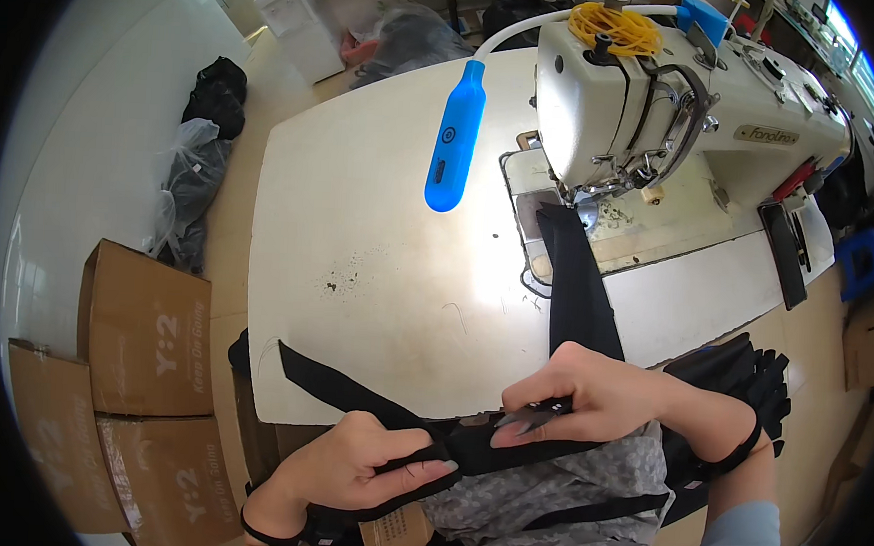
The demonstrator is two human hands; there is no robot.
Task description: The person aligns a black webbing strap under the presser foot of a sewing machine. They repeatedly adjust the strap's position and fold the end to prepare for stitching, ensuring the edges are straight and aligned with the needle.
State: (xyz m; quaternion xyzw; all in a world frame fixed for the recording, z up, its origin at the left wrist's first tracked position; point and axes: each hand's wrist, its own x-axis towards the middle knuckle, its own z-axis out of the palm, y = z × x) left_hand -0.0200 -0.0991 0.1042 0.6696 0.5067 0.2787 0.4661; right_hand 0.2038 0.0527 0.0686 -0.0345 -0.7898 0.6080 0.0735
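Note:
My left hand [373, 462] is closed, pinching a black fabric strip [337, 384] near the table's front edge. One free end of the strip points up and left over the tabletop, with loose threads at its tip. My right hand [593, 400] grips what look like small dark thread snips [538, 415], their grey pointed tips towards the left hand. Its fingers also press on the black fabric between both hands. Another black length [580, 281] runs from the right hand up to the sewing machine's [589, 113] presser foot. Part of the fabric is hidden under my fingers.
A blue lamp [454, 140] on a white bendable arm hangs over the white table [361, 210]. Yellow cord [613, 30] lies on the machine. Cardboard boxes [152, 332] and bagged goods [195, 176] stand at the left. More black pieces [737, 388] hang at the right.

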